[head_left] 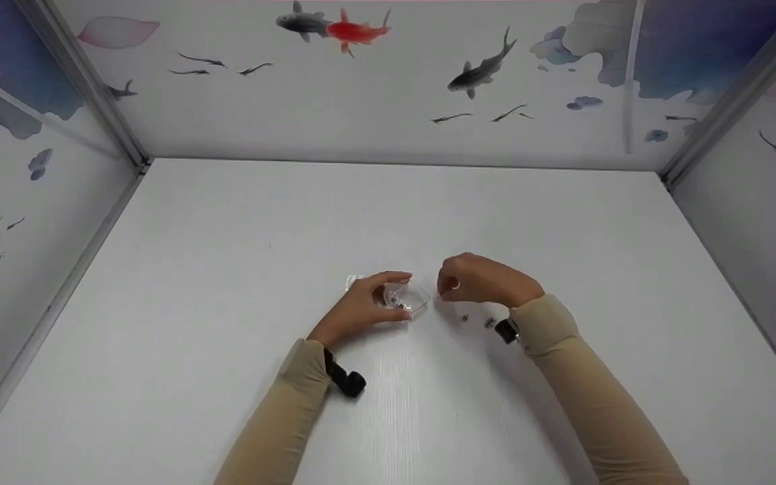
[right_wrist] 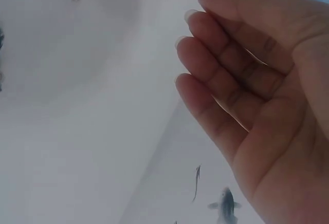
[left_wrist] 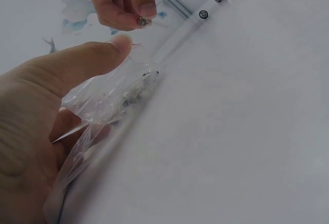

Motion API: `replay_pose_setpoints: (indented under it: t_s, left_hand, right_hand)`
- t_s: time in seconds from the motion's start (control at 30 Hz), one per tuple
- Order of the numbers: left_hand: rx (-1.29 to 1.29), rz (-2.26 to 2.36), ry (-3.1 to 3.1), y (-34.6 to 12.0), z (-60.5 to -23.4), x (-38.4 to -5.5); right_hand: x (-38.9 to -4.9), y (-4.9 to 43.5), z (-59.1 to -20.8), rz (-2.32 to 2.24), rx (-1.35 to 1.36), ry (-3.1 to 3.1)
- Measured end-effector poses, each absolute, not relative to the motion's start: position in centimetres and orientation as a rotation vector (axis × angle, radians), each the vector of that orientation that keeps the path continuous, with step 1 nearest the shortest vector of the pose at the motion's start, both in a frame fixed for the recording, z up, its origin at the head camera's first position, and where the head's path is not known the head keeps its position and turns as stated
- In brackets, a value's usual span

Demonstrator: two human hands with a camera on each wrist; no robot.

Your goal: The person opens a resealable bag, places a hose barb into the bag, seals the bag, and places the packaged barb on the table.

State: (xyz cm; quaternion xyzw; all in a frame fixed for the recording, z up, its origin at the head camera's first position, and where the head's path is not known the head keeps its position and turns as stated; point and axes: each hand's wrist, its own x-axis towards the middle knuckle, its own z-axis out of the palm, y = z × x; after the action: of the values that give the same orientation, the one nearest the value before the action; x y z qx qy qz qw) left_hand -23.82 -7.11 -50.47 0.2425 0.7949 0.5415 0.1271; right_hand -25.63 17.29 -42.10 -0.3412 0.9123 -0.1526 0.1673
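My left hand is curled round a clear plastic bag with small parts inside. My right hand, apart from it to the right, pinches a metal piece. Two loose pieces lie on the worktop, right of the bag, nearer than my right hand.

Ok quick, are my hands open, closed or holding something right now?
Left hand: holding a clear bag.
Right hand: pinching a small metal part at the fingertips.
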Motion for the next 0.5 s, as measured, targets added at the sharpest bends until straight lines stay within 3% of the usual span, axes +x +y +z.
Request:
replay_pose_setpoints:
  t_s: [0.27,0.5]
  left_hand:
    - [0.732,1.56,2.302,-7.2,-47.4,-22.4]
    - [0.742,1.538,2.327,-7.2,-47.6,-22.6]
  right_hand:
    - [-25.8,15.6,-41.7,-0.444,-1.006,2.591]
    - [-26.1,14.5,-41.7,-0.452,-1.068,2.585]
